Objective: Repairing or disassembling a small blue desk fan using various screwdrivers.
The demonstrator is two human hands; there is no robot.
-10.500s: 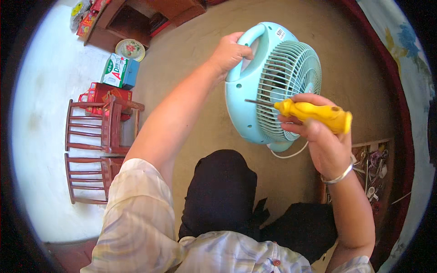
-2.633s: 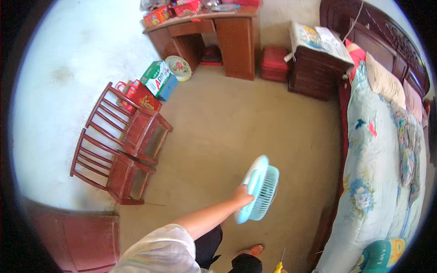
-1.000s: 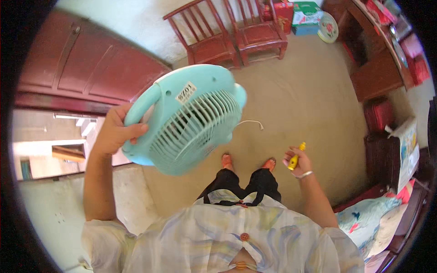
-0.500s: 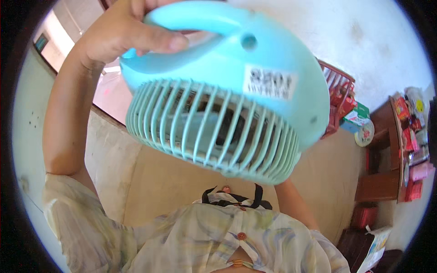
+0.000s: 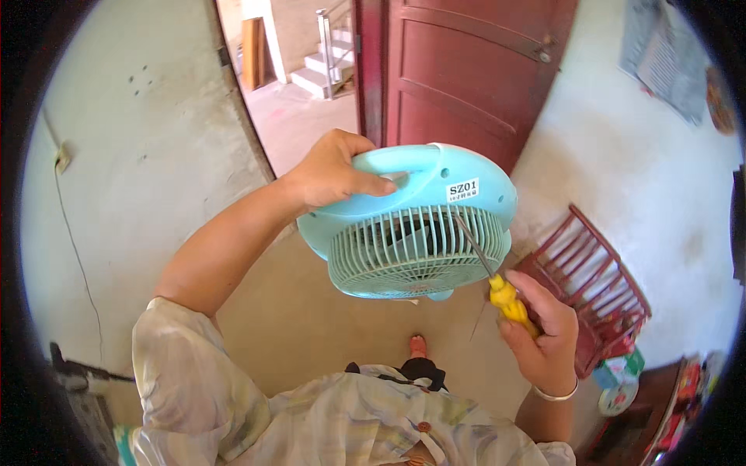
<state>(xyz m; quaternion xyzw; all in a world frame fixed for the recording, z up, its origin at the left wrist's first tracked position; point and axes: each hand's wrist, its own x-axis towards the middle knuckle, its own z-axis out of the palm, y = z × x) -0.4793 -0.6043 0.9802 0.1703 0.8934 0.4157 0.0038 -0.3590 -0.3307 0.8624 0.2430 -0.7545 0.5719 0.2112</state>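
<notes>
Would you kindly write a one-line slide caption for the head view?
Left hand grips a light blue fan by its handle; right hand points a yellow-handled screwdriver at its grille.

A pale turquoise fan (image 5: 412,233), a yellow-handled screwdriver (image 5: 509,301), a dark red door (image 5: 466,70) and red chairs (image 5: 594,283).

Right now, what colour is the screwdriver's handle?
Yellow. The screwdriver in the right hand shows best in the head view, shaft against the light blue fan.
</notes>
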